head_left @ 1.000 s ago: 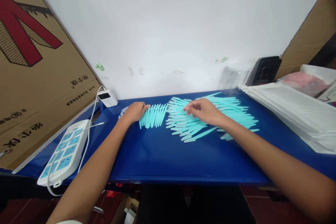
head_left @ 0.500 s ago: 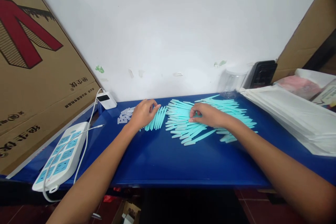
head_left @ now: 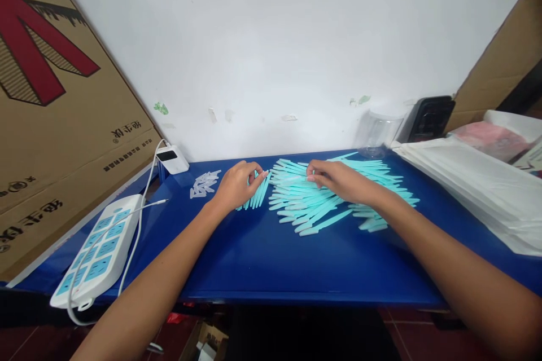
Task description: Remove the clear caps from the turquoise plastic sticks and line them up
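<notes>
My left hand (head_left: pixel 239 183) is closed in a pinch over a small row of slim turquoise sticks (head_left: pixel 258 197), which look like eyebrow razors. Whatever its fingertips hold, if anything, is too small to make out. My right hand (head_left: pixel 334 176) has thumb and fingers pinched on one turquoise razor, whose pale tip points left toward my left hand. Under and around the right hand spreads a large pile of the same turquoise razors (head_left: pixel 296 203), most with whitish ends facing left. Left of my left hand lies a small heap of translucent white pieces (head_left: pixel 205 183).
A white power strip (head_left: pixel 99 248) with a cable lies at the left, near a small white device (head_left: pixel 173 159). At the back right stand a clear jar (head_left: pixel 379 132) and a black object (head_left: pixel 429 118). White sheets (head_left: pixel 466 180) are stacked at the right of the blue table (head_left: pixel 296 271).
My right hand has lifted slightly and closed on a razor from the pile. My left hand has shifted a little right, uncovering more of the white heap.
</notes>
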A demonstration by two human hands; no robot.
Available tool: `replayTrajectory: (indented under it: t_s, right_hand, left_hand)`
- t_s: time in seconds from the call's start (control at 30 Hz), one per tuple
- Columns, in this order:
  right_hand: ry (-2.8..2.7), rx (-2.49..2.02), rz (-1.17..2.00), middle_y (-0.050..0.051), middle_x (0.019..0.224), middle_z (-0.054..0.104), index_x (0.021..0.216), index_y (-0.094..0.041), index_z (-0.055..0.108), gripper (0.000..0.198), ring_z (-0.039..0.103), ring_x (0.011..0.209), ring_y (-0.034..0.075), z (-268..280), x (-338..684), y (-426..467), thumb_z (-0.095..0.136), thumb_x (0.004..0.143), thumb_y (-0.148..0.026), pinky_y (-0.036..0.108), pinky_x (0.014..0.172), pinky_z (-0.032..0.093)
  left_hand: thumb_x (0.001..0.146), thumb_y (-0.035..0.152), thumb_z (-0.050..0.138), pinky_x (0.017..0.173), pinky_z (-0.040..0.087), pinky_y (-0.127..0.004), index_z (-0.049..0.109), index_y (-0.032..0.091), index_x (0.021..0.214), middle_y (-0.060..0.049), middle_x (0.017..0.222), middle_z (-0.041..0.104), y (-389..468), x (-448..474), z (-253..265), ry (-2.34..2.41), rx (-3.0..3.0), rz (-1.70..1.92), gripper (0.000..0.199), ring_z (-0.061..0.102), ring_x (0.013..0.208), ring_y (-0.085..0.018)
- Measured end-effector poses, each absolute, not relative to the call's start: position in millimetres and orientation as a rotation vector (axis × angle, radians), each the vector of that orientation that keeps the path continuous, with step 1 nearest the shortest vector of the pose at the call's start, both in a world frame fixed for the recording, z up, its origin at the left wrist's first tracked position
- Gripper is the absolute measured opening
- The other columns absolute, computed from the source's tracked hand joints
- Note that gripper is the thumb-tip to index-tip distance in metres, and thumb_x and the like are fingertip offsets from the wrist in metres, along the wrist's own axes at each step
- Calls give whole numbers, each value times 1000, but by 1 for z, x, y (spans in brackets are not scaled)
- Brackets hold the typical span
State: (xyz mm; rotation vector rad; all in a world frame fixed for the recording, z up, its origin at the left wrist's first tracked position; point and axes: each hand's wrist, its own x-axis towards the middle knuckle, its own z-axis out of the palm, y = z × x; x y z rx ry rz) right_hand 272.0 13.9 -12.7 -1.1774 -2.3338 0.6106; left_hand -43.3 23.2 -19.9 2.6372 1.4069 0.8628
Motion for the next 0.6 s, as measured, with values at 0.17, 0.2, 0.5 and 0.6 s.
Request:
replayTrajectory:
  t_s: [0.17,0.2,0.5,0.6]
  right_hand:
    - [-2427,-1226,696,8,96,73,111,-22,68,43,63,79,24,-8,282,12,60,96,-61,32,69,42]
    - [-2450,-1243,736,9,102,74,114,-22,69,48,66,84,26,-9,284,13,69,89,-63,33,69,44]
    - [-2485,-1400,734,14,120,74,114,-21,73,54,68,102,35,-20,285,16,75,82,-64,37,77,49]
    - [-2477,-1347,636,15,117,72,112,-19,71,54,66,101,33,-22,283,18,71,86,-65,36,79,47]
  left_hand:
    - [106,50,51,70,39,-34,69,21,98,-4,75,64,23,-43,-19,1415,2618,854,36,58,77,-22]
    - [106,50,51,70,39,-34,69,21,97,-4,75,64,24,-43,-19,1417,2616,857,35,58,77,-22]
    - [105,48,52,70,39,-34,69,22,98,-4,75,64,26,-44,-24,1404,2621,839,32,58,77,-22]
    - [105,49,53,70,39,-34,70,21,97,-4,75,64,25,-42,-24,1399,2618,841,33,58,77,-22]
